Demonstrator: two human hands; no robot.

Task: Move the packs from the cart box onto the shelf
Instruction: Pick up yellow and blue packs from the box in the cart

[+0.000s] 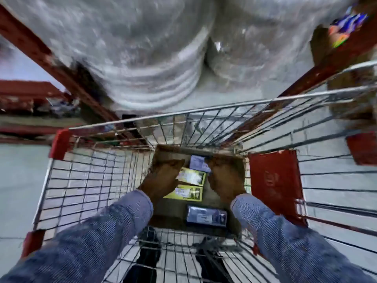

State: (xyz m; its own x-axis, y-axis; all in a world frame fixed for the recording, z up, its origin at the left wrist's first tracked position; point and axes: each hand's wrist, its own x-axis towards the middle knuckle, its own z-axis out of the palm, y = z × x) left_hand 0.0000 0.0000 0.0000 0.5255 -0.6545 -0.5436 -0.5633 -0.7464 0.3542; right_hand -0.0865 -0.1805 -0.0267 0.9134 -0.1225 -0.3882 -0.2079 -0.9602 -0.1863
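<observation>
An open cardboard box (234, 162) sits at the bottom of a wire shopping cart (85, 180). Inside it lie two yellow packs (192, 177), a blue pack at the far end (196, 162) and another blue pack at the near end (206, 216). Both of my hands reach down into the box. My left hand (163, 178) rests against the left edge of the upper yellow pack. My right hand (225, 176) is at the right side of the far blue pack. The blur hides how firmly the fingers hold anything.
Red shelf uprights (40, 52) rise on both sides of the cart. Large plastic-wrapped bundles (142, 48) fill the shelf ahead. A red panel (275, 184) hangs on the cart's right side. Colourful packets (344, 27) sit at the upper right. Grey floor lies to the left.
</observation>
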